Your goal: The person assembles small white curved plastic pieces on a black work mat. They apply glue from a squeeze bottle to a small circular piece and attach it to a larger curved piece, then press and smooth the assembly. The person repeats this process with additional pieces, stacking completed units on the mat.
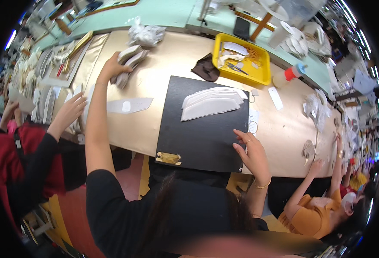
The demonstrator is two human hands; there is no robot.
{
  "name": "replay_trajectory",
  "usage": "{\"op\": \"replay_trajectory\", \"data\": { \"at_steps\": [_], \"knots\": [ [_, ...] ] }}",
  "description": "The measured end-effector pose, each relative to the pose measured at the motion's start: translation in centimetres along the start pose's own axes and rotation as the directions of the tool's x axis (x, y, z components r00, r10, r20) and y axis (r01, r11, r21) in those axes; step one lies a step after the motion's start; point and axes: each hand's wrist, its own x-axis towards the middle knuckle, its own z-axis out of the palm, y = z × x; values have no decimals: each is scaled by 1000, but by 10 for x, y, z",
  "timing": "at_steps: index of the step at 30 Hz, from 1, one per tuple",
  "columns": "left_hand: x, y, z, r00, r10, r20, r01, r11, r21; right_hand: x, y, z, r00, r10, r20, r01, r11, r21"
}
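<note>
With my left hand (111, 68), arm stretched out to the far left, I grip a bundle of curved grey-white fabric pieces (132, 59); the fingers are partly hidden behind it. My right hand (254, 155) is open with its fingers apart, at the right edge of a black board (198, 142), holding nothing. On that board's far part lies a fanned stack of pale curved collar-like pieces (213, 104). To the board's left, a long grey piece with a white patch (133, 105) lies flat on the table.
A yellow tray (243, 77) with scissors and cut pieces stands beyond the board, beside a dark cloth (206, 69). A bottle with a red band (290, 74) stands at the right. A co-worker's hand (71, 111) is close on the left; another person in orange (312, 215) works at the right.
</note>
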Motion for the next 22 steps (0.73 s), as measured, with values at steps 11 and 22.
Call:
{"op": "replay_trajectory", "data": {
  "at_steps": [11,22],
  "knots": [
    [6,-12,6,994,106,-14,-107,985,-133,-17,44,-32,980,101,-174,-84,991,100],
    [-28,-44,-29,982,-174,68,163,622,-766,6,294,-199,487,461,-742,-274,887,371]
  ]
}}
